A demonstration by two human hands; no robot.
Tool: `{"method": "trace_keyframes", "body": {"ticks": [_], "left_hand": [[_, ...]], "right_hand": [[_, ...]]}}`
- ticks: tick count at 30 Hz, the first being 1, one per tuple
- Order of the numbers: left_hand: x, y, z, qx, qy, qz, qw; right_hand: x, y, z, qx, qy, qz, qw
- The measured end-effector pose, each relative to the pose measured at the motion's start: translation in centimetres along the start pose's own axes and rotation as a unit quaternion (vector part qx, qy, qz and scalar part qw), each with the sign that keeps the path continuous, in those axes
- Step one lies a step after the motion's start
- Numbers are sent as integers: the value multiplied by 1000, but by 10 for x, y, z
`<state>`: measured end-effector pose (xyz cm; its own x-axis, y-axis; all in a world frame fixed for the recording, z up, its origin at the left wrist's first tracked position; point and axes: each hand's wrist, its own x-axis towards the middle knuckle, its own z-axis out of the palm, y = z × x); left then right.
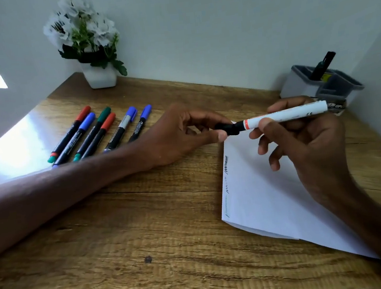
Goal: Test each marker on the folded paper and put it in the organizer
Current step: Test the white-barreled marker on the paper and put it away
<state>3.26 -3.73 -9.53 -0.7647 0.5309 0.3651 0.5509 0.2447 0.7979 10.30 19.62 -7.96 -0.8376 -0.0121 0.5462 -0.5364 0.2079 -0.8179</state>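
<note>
My right hand (301,137) grips a white marker (285,115) with an orange band, held level above the folded white paper (272,197). My left hand (183,131) pinches the marker's black cap (226,127), which sits on the marker's tip end. Short scribbles run along the paper's left edge. Several capped markers (98,130) with red, blue and green caps lie in a row at the left. The grey organizer (319,83) stands at the back right with one black marker upright in it.
A white pot of white flowers (96,60) stands at the back of the wooden desk (148,243). Walls close in behind and on the right. A dark object with white lettering (338,106) lies by the organizer's base.
</note>
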Motion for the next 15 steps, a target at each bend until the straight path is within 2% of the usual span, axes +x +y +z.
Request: {"method": "trace_keyframes", "body": {"ticks": [6, 15], "left_hand": [[1, -1, -3, -43, 34, -3, 999], [-2, 5, 2, 10, 24, 31, 999]], "right_hand": [[4, 2, -3, -77, 6, -22, 997], [4, 6, -9, -153, -1, -20, 988]]}}
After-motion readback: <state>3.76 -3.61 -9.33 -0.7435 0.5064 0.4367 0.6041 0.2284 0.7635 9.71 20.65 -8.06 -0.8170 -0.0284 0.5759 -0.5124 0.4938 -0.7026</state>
